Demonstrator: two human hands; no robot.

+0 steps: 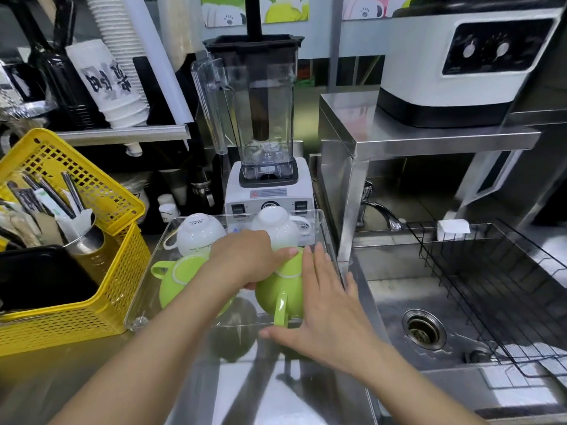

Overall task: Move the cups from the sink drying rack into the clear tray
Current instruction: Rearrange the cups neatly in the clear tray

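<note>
Clear tray (pixel 319 228): on the steel table (pixel 276 391), just left of the sink (pixel 395 305), with four cups inside, all upside down.
White cups: two at the far end of the tray, one far left (pixel 199 231), one far right (pixel 277 223).
Left green cup (pixel 179 279): near left in the tray, handle pointing left, partly hidden by the left forearm.
Right green cup (pixel 280 288): near right in the tray, handle pointing toward the near wall.
Left hand (pixel 242 259): on top of the right green cup, fingers curled and clamped on its upturned base.
Right hand (pixel 325 305): flat against the right side of the same cup, fingers straight and spread, not clamped.
Drying rack (pixel 491 286): black wire, over the right part of the sink, no cups visible on it.
Blender (pixel 264 133): just beyond the tray's far wall.
Yellow basket (pixel 101 286): left of the tray, holding utensils.
</note>
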